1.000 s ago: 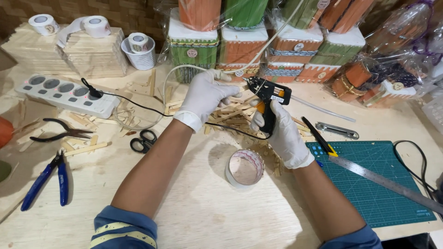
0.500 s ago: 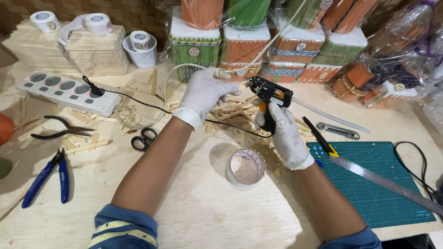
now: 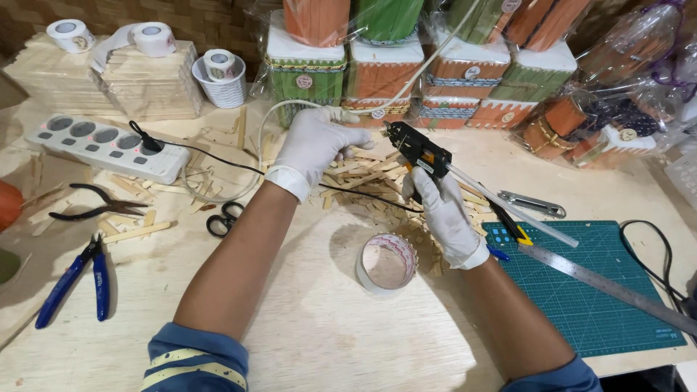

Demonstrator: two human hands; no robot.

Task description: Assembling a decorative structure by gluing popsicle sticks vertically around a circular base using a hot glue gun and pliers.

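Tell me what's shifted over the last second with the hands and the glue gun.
Very little. The right hand keeps its grip on the black glue gun, which has edged slightly up and left toward the left hand. The left hand stays on the pile of wooden sticks. The tape roll, scissors, blue pliers and power strip lie as before.

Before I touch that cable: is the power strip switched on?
On: small red lights glow along the white power strip, with a black plug seated in it.

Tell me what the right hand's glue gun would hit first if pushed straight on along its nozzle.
Probably the left hand, just off the nozzle of the glue gun held by the right hand; depth is unclear.
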